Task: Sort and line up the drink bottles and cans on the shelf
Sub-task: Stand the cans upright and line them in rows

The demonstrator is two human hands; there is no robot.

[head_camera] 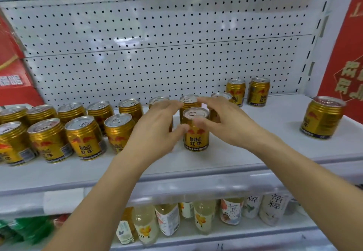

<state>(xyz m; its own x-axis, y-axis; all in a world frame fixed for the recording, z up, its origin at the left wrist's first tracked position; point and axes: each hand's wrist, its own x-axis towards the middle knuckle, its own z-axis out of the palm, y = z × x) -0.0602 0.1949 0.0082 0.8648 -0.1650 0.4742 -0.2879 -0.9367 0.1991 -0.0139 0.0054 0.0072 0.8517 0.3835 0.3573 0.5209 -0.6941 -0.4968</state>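
Two hands close in on one gold can at the front of a white shelf.

The front can (196, 131) stands upright, long axis vertical, pull-tab lid up and its label facing out. The left hand (155, 129) has its thumb against the can's left side, fingers (169, 105) loosely spread and blurred; the right hand (225, 119) curls over from the right, and whether its fingers actually touch the can I cannot tell. Behind the hands, the back-row cans (189, 101) are partly hidden, only their lids showing. To the left, two rows of upright cans (84, 135) run off the edge, the outermost cut off. A lone can (322, 117) stands well apart on the right of the shelf (245, 152). Below, bottles (204, 217) sit blurred, their tops hidden.
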